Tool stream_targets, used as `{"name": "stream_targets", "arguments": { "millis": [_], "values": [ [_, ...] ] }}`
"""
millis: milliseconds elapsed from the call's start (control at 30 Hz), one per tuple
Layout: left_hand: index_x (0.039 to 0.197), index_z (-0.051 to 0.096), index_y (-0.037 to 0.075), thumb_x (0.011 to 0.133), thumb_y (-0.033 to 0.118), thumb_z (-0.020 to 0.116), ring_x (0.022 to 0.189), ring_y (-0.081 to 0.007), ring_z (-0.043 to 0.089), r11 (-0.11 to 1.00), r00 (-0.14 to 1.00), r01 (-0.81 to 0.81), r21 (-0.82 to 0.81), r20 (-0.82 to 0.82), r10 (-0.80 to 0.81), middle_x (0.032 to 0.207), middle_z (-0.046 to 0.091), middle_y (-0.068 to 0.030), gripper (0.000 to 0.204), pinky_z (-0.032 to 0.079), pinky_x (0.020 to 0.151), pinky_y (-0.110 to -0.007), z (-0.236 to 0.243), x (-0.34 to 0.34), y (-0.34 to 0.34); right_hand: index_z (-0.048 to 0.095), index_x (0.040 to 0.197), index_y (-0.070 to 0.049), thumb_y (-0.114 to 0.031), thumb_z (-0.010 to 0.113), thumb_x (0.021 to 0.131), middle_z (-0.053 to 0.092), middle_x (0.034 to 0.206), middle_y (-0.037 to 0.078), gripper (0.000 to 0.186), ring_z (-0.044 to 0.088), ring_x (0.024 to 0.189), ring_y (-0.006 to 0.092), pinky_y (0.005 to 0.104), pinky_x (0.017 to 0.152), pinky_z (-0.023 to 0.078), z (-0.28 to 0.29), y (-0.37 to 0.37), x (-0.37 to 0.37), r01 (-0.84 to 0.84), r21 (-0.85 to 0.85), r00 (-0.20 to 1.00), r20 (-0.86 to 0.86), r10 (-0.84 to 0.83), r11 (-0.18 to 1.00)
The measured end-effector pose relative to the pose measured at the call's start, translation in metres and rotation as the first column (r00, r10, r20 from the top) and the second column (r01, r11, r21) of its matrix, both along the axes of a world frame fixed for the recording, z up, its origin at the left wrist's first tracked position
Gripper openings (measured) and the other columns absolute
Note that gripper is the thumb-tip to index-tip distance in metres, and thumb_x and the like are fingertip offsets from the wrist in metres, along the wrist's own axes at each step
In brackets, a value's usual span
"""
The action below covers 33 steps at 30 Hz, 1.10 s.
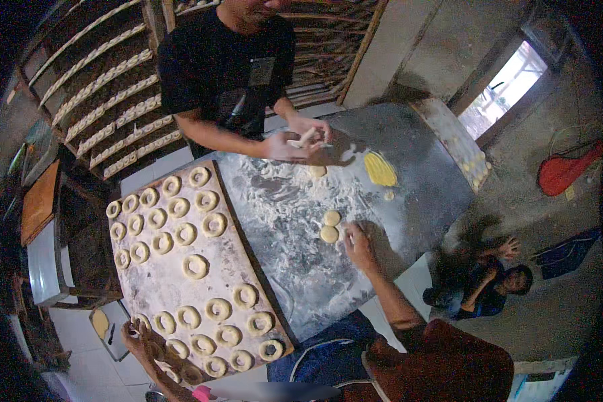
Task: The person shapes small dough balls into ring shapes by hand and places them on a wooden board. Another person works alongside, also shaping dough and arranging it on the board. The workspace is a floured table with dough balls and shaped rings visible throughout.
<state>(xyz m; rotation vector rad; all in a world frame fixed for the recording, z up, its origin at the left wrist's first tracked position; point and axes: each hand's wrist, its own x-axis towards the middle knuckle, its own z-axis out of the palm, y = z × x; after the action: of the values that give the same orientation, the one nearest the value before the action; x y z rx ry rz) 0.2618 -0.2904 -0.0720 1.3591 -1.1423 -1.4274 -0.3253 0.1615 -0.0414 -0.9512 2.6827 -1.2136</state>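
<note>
My left hand [135, 340] is at the lower-left edge of the board [154, 281], its fingers closed on a dough ring [139, 325]. Rows of pale dough rings [218, 309] lie on that board. My right hand [356, 242] is over the floury metal table [301, 281], fingers loosely bent and apart, just beside two flattened dough rounds [329, 226]. Across from me, a co-worker [228, 74] in a black top holds a piece of pale dough [306, 137] in both hands. A yellow patch [380, 169] and another dough piece [317, 171] lie near them.
Wooden racks of shaped dough [114, 107] stand behind at left, beside a low cabinet [50, 254]. A narrow board with dough [449, 134] adjoins the table's right end. Another person [482, 295] sits low at the right. A red item [563, 167] hangs on the wall.
</note>
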Motion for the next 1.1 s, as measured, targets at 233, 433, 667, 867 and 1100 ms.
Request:
{"name": "stream_targets", "arguments": {
  "millis": [233,433,667,867,1100],
  "values": [
    [0.121,0.052,-0.004,0.087,0.021,0.068,0.105,-0.0337,0.056,0.739,0.609,0.273,-0.616,0.705,0.363,0.114,0.057,-0.0205,0.044,0.045,0.089,-0.043,0.017,-0.004,0.025,0.061,0.113,-0.013,-0.013,0.068,0.075,0.060,0.108,0.014,0.039,0.057,0.101,0.0331,0.0458,0.078,0.048,0.048,-0.048,-0.045,-0.427,0.496,0.726,-0.310,0.614,0.756],
    [0.128,0.050,-0.004,0.089,0.019,0.064,0.113,-0.0323,0.053,0.761,0.810,0.084,-0.643,0.489,0.324,0.128,0.054,-0.0204,0.047,0.042,0.098,-0.039,0.076,-0.164,0.130,0.059,0.094,-0.003,-0.009,0.071,0.078,0.064,0.088,0.011,0.020,0.064,0.076,0.0262,0.0405,0.070,0.051,0.038,-0.019,-0.042,-0.432,-0.044,0.854,0.300,0.424,0.901],
    [0.110,0.061,0.001,0.090,0.011,0.062,0.094,-0.0194,0.061,0.910,0.884,0.413,-0.025,0.251,-0.394,0.101,0.064,-0.0105,0.023,0.049,0.083,-0.033,0.089,-0.429,0.349,0.059,0.089,-0.002,-0.009,0.076,0.075,0.065,0.081,0.011,0.024,0.063,0.075,0.0176,0.0357,0.068,0.052,-0.003,0.010,-0.088,-0.329,0.137,0.907,0.322,0.272,0.934],
    [0.111,0.063,-0.003,0.091,0.014,0.065,0.090,-0.0146,0.061,0.901,0.909,0.416,0.123,-0.083,-0.408,0.096,0.067,-0.0088,0.027,0.049,0.082,-0.028,0.075,-0.515,0.421,0.059,0.094,-0.004,-0.018,0.078,0.076,0.066,0.090,0.007,0.029,0.063,0.084,0.0176,0.0332,0.074,0.050,0.011,0.026,-0.083,-0.298,-0.419,0.628,0.591,0.507,0.858],
    [0.104,0.067,-0.002,0.094,0.019,0.062,0.087,-0.0119,0.061,0.919,0.919,0.394,0.016,-0.014,-0.393,0.095,0.068,-0.0054,0.024,0.050,0.076,-0.029,0.104,-0.528,0.439,0.057,0.105,-0.003,-0.009,0.075,0.072,0.065,0.089,0.006,0.038,0.063,0.085,0.0171,0.0320,0.078,0.052,0.044,0.032,-0.081,-0.471,-0.387,0.573,0.549,0.609,0.792]
  ]
}}
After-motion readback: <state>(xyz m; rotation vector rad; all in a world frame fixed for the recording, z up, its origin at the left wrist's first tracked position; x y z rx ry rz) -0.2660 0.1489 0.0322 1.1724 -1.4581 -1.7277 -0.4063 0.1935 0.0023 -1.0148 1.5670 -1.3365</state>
